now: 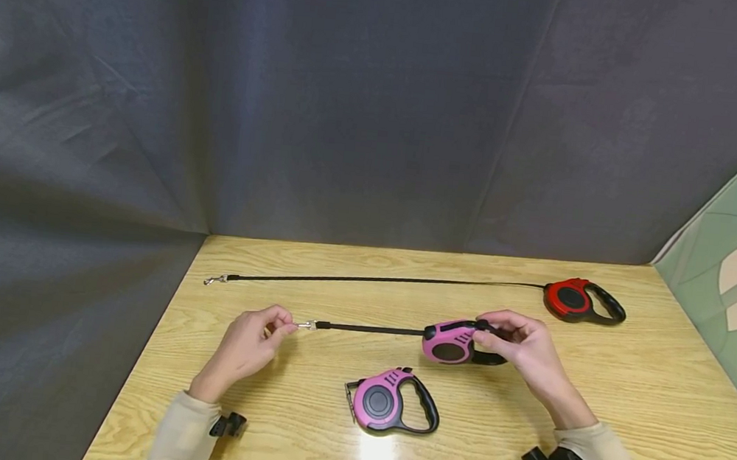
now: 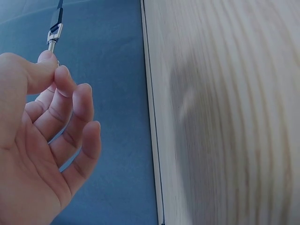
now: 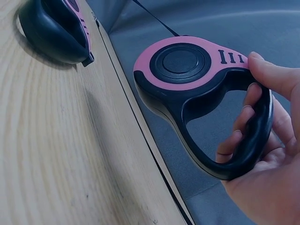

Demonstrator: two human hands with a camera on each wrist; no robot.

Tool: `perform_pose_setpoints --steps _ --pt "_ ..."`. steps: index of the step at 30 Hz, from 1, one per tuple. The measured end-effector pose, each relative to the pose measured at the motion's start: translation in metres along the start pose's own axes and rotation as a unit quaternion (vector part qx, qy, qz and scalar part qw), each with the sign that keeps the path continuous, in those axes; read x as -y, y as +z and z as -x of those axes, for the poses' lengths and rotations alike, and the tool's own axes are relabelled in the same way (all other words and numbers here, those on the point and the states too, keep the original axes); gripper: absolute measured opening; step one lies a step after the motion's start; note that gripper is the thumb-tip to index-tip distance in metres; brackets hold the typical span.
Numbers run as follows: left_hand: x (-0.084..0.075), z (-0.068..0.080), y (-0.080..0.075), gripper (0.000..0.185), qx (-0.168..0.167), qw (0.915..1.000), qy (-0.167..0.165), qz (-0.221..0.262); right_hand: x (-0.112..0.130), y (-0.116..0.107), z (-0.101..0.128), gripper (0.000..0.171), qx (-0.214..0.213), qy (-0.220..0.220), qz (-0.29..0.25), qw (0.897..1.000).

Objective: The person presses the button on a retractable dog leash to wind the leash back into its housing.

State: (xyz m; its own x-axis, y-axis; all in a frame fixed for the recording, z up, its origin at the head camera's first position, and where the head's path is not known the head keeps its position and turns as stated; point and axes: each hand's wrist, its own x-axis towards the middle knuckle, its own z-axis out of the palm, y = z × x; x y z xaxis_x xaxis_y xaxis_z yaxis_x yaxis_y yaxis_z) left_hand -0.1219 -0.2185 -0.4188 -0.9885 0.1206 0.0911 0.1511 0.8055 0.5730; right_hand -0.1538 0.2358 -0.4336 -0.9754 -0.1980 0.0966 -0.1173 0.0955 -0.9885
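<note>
My right hand [image 1: 524, 346] grips the black handle of a pink retractable dog leash [image 1: 449, 343], fingers curled round it in the right wrist view. Held above the table, this leash has a black strap [image 1: 372, 329] running taut to the left. At the strap's end, my left hand [image 1: 252, 343] pinches the silver snap hook [image 2: 52, 41] between thumb and index finger. The left hand's other fingers are loosely bent. A second pink retractable leash [image 1: 378, 401] lies on the table below, in front of the strap, its hook beside its left side.
Farther back on the wooden table [image 1: 658, 406] lies a red retractable leash [image 1: 568, 299] at the right. Its thin black strap [image 1: 377, 280] stretches left to a silver hook [image 1: 215, 280]. A dark curtain [image 1: 366, 111] hangs behind the table and along its left side.
</note>
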Motion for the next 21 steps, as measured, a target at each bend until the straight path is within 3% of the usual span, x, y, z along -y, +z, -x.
perform_pose_setpoints --steps 21 --pt "-0.0053 0.0006 0.0058 0.013 0.006 0.9999 0.013 0.001 -0.0019 0.0045 -0.0003 0.022 0.006 -0.001 -0.01 1.0"
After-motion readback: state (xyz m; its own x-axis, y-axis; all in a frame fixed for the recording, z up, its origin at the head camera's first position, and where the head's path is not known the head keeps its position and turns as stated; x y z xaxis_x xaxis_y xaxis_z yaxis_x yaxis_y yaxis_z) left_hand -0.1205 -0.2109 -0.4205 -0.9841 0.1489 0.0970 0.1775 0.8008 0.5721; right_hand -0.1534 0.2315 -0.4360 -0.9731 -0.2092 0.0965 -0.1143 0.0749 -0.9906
